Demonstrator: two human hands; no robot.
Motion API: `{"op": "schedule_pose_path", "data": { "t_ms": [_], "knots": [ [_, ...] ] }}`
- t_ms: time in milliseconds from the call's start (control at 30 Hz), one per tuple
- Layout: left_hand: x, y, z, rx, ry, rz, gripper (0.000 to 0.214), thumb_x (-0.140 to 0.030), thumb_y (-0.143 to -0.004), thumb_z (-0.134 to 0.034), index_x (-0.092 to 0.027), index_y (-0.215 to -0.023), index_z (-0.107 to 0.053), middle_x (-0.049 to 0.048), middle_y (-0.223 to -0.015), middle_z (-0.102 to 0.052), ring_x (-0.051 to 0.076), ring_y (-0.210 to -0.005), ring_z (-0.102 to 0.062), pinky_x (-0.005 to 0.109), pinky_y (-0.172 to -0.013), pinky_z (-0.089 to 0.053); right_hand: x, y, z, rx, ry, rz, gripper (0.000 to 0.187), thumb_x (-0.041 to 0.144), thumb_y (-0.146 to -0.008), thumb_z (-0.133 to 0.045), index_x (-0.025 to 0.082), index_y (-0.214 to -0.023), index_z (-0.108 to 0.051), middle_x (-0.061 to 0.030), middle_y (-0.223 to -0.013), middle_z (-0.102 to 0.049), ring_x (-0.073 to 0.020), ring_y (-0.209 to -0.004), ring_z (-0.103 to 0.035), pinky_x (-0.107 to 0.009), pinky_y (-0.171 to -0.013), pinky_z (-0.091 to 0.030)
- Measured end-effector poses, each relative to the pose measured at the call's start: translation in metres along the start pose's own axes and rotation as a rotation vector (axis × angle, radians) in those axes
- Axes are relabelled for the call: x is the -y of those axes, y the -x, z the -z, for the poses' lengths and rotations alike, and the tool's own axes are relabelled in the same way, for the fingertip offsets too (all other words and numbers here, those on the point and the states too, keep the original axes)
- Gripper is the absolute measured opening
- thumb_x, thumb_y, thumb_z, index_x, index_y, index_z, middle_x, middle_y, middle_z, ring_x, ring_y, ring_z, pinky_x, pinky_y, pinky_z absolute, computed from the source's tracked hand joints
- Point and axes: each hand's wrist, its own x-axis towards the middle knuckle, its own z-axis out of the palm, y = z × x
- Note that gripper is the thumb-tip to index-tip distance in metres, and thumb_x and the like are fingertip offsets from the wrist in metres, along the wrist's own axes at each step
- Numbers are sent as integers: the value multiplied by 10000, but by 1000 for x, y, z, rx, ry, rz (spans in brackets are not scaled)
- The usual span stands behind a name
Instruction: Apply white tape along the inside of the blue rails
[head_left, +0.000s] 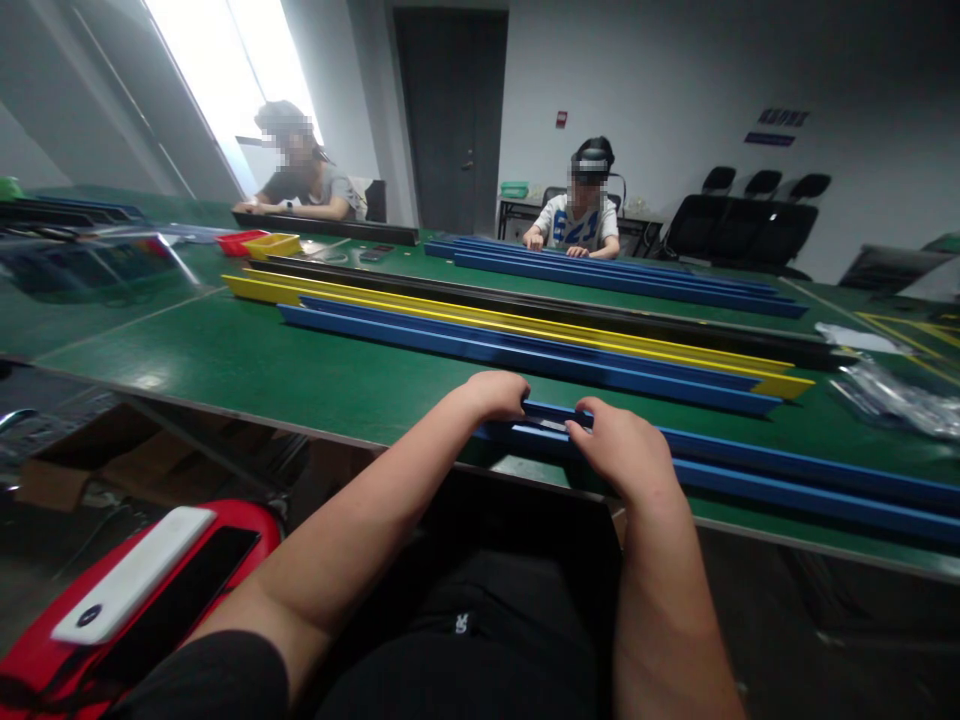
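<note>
A long blue channel rail (795, 480) lies along the near edge of the table and runs off to the right. My left hand (499, 395) is closed on it near its left end, fingers curled down and partly hidden. A short way to the right, my right hand (630, 445) grips the same rail, its thumb and forefinger bent over the channel. Between the hands, a small pale strip (553, 425) shows inside the channel. Just beyond lies another blue rail (525, 352), beside a yellow rail (510, 322) and a black rail (600, 315).
The green table (187, 345) carries more blue rails (622, 278) at the far side, red (241, 242) and yellow trays (272, 246), and clear plastic wrapping (900, 400) on the right. Two people sit across. A red stool (240, 520) with a white device (135, 575) stands lower left.
</note>
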Motion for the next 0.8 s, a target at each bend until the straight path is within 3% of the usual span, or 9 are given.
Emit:
{"op": "schedule_pose_path", "data": {
  "t_ms": [267,800],
  "knots": [
    [-15,-6,-3,-21,2,-41,290,-422,-768,-618,-231,-967,-710,93,-957,-735,242,-867,-679,288,-708,-499,3,2,-2,-15,23,22,430,562,-926,-416,301,-1207,-608,-88,-973,-726,-257,-892,-673,-337,-734,-460],
    [-10,2,-11,-82,30,-44,286,-413,-800,-571,-275,-1027,-678,67,-1022,-732,243,-916,-674,296,-736,-496,7,2,-3,-18,58,10,435,562,-936,-390,299,-1215,-595,-89,-942,-727,-266,-871,-681,-345,-719,-467]
  ]
}}
